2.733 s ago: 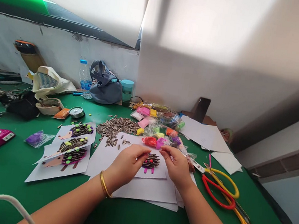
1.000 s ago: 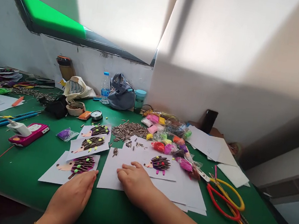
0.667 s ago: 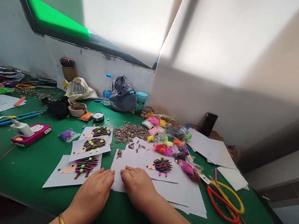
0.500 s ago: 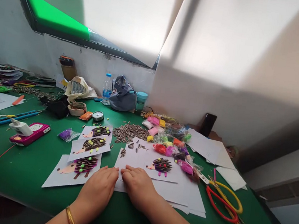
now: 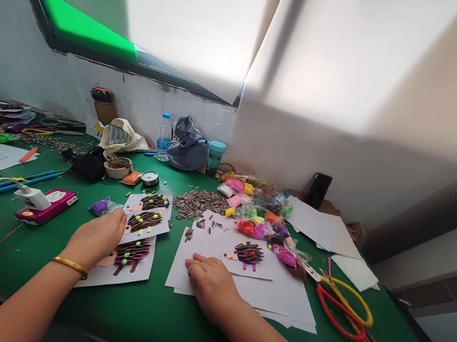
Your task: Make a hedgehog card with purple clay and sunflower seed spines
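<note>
My left hand, a gold bangle on its wrist, is over the left hedgehog cards, its fingers closed at the left edge of the middle card. What its fingertips pinch, if anything, is hidden. Below it lies the lowest card, partly covered. My right hand rests with curled fingers on the white paper sheets; nothing shows in it. Right of it, one more hedgehog card has pink feet and a seed-covered back. A seed pile lies behind the sheets.
Bagged coloured clay lies behind the right card. Scissors with red and yellow handles are at the right. A pink power socket with a white plug stands left. Bottles and a grey bag stand by the wall.
My left hand has moved left from beside my right hand to the stacked hedgehog cards. My right hand has stayed on the sheets.
</note>
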Tool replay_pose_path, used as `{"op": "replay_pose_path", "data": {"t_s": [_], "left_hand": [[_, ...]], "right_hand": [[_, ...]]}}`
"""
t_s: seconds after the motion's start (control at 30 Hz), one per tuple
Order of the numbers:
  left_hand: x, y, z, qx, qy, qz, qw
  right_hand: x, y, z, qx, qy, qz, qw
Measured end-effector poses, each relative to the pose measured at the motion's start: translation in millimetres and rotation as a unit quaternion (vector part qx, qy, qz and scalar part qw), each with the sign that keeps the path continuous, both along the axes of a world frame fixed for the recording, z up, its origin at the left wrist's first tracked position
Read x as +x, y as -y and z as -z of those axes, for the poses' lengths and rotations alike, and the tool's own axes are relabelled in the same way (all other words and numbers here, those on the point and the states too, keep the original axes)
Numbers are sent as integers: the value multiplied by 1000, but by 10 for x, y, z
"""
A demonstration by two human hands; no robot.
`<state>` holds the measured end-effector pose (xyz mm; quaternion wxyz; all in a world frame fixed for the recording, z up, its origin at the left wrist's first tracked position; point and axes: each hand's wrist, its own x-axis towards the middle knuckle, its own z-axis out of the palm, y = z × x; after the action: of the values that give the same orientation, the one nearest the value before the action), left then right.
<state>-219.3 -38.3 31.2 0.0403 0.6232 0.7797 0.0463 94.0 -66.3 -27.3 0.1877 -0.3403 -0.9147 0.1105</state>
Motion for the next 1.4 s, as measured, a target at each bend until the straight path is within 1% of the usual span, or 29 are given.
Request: {"op": "replay_pose_path", "data": {"t_s": [0.1,0.17,0.27,0.4,0.53,0.63,0.73,0.97,1.1,1.2,1.27,1.3,1.37,1.4], "left_hand": [[0,-80,17,-45,-28,14,998],[38,-116,23,-52,-37,21,998],[75,-192,38,-48,-44,27,997],[66,-359,79,-39,-52,38,997],[31,-535,106,-34,-50,29,998],[-2,-598,99,-34,-50,28,998],[-38,-572,78,-34,-50,34,998],[-132,-405,23,-28,-25,45,998],[-230,-407,-20,-36,-3,49,998],[-274,-432,-84,-52,-4,48,998],[-212,-414,-134,-53,-19,44,997],[-139,-383,-151,-46,-30,40,998],[100,-263,-147,13,-51,34,998],[256,-175,-118,46,-52,46,997]], "right_hand": [[3,6,-9,-5,0,-2,1000],[2,9,-8,-8,2,-1,1000],[-2,11,-3,-9,0,1,1000],[-5,8,2,-10,-4,1,1000],[2,2,12,-16,-5,-2,1000],[8,1,20,-19,0,-3,1000],[9,5,14,-15,2,2,1000],[8,13,-14,-9,-17,2,1000],[8,14,-29,-12,-17,1,1000],[4,13,-46,-17,-8,6,1000],[2,10,-45,-14,-9,8,1000],[1,8,-39,-11,-12,8,1000],[1,4,-23,-6,-17,6,1000],[1,3,-13,-4,-18,6,1000]]}}
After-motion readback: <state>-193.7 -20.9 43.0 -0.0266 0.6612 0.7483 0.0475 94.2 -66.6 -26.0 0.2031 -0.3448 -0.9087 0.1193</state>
